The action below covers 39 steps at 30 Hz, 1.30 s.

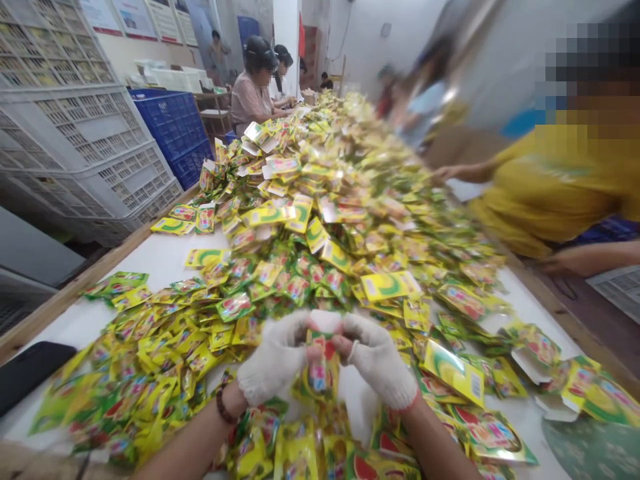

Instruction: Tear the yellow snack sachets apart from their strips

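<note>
Both my hands wear white knitted gloves that leave the fingertips bare. Between them, above the near part of the heap, is a small printed carton (323,363) with a red fruit picture and a white flap at its top. My left hand (277,353) grips its left side, thumb on the front. On the right side, my right hand (377,357) pinches it near the top. Yellow and green sachets (165,360) lie thickly around my wrists. A flat yellow carton (453,370) rests just right of my right hand.
A long white table (145,257) with a wooden edge (90,270) carries the heap. A black phone-like object (33,373) lies at the left. White crates (80,133) and blue crates (175,130) stand left. A person in yellow (565,173) is close at right; others work farther along.
</note>
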Each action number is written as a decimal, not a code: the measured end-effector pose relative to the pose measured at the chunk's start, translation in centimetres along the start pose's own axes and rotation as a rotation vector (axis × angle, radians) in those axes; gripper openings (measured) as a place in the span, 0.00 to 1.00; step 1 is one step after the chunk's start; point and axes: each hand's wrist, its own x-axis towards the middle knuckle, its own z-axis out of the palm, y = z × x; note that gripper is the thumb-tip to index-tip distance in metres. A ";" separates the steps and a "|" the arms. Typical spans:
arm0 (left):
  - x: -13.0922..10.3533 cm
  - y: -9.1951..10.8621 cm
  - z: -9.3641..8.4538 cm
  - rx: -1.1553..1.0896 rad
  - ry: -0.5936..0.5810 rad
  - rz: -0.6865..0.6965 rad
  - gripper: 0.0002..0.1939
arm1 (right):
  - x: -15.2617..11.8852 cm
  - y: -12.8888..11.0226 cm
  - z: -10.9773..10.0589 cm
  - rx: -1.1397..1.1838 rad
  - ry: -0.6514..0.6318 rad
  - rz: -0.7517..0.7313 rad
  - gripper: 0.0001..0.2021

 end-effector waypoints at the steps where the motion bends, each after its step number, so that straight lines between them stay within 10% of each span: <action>1: 0.0 0.2 0.0 -0.026 0.023 0.000 0.19 | -0.1 -0.1 -0.1 -0.005 -0.006 -0.004 0.15; 4: -0.2 0.3 0.4 -0.183 0.051 -0.002 0.28 | -0.2 -0.2 -0.2 -0.029 0.090 -0.066 0.15; 8: -0.7 -0.3 1.6 -0.316 -0.226 -0.234 0.29 | -0.1 0.3 0.1 0.108 0.200 -0.170 0.17; 11: -0.8 -0.8 2.3 -0.255 -0.270 -0.282 0.19 | -0.2 0.5 0.2 0.245 0.088 -0.091 0.31; 18: -1.2 -0.7 2.0 -0.261 -0.336 -0.435 0.12 | -1.7 -0.2 0.9 0.293 -0.225 0.052 0.28; 29: -0.1 1.1 2.1 0.335 -0.240 -0.301 0.08 | -0.7 0.4 1.6 0.316 0.015 0.166 0.23; 39: -1.1 0.3 1.3 -0.148 -0.300 -0.308 0.10 | -2.0 -0.6 1.7 0.170 -0.189 -0.121 0.30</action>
